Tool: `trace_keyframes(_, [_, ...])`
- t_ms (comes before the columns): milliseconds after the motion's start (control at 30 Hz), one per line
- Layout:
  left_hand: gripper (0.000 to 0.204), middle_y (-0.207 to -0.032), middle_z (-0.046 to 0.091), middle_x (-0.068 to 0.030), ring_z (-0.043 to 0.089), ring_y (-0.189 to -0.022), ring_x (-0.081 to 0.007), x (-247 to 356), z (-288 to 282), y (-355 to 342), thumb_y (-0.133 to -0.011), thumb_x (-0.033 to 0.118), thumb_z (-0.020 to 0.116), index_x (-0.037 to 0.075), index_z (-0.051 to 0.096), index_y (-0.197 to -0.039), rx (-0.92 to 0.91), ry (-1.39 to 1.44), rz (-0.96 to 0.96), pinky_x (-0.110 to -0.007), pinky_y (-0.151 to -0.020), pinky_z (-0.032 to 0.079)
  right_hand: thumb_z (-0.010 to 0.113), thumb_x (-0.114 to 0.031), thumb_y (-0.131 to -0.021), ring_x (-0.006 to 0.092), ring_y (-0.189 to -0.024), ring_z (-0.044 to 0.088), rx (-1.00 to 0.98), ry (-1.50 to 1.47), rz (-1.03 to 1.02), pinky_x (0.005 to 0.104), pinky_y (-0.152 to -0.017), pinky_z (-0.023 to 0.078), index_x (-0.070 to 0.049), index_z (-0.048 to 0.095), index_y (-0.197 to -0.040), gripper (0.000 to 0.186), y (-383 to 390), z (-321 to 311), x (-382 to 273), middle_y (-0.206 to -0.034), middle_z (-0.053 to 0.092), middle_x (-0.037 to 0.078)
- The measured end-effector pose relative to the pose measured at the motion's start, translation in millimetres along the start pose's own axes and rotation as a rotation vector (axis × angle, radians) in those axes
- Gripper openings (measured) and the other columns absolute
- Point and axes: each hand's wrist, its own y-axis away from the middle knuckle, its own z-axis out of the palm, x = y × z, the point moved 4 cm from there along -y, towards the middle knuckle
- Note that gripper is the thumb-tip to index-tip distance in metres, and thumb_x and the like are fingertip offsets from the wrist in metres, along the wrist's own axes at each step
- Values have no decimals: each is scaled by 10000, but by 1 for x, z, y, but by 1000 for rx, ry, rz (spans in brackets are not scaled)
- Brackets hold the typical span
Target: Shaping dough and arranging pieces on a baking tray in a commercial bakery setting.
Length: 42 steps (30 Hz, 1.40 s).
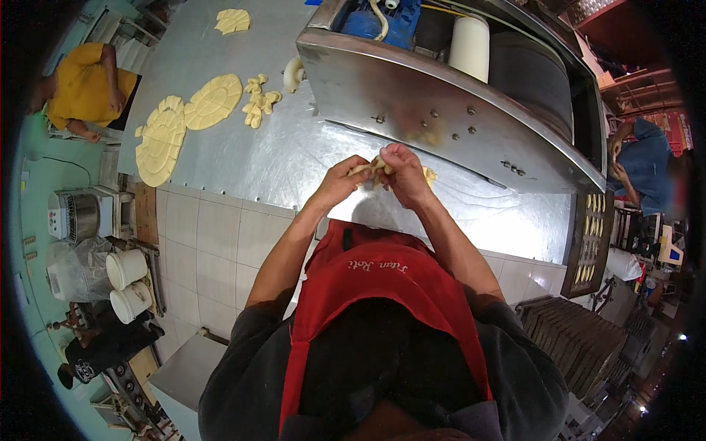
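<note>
Over the steel worktable [507,220], my left hand [340,178] pinches a pale piece of dough [361,168]. My right hand [401,173] grips the same dough from the right, thumb and fingers bunched around it, so part is hidden. More dough [429,176] shows just beyond my right hand. Further left on the table lie two cut rounds of dough [212,101] [157,147], a cluster of small dough pieces [257,105] and a cut slab [232,21].
A steel machine [441,95] borders my hands' far side. At right stand a tray of shaped pieces [588,242] and a co-worker in blue [647,162]. A person in yellow [81,88] stands left, another in black [107,353] lower left. White buckets [126,268] sit on the left.
</note>
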Motion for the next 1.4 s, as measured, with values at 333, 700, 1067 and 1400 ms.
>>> trace_keyframes(333, [223, -958, 705, -110, 716, -906, -324, 24, -53, 32, -946, 270, 780, 106, 742, -1092, 720, -864, 51, -452, -799, 558, 689, -388, -973, 394, -971, 770, -13, 1825, -46, 518, -830, 594, -84, 618, -1280, 438, -6, 27, -5, -1025, 779, 213])
trace_keyframes(700, [222, -957, 740, 16, 609, -870, -46, 98, 8, 50, -960, 156, 843, 7, 764, -1104, 219, -146, 134, -227, -772, 511, 727, -437, -987, 298, -731, 772, 266, 1584, -910, 371, -686, 604, -89, 813, -1149, 393, 125, 58, -332, -875, 793, 135])
trace_keyframes(1067, [334, -1036, 778, -26, 688, -931, -97, 387, 100, -31, -953, 325, 839, 53, 790, -1141, 124, -724, 702, -270, -846, 542, 704, -302, -995, 343, -1265, 628, 24, 2510, -597, 461, -1055, 516, -124, 762, -1268, 331, 29, -35, -371, -1182, 723, 99])
trace_keyframes(1400, [619, -1200, 765, -188, 702, -1175, -419, 352, 169, -179, -925, 330, 679, 236, 551, -1523, 71, -1554, 310, -509, -1015, 548, 653, -243, -1073, 331, -1186, 717, 189, 1702, -942, 442, -1047, 545, -72, 618, -1469, 432, 165, -108, -433, -1334, 746, 135])
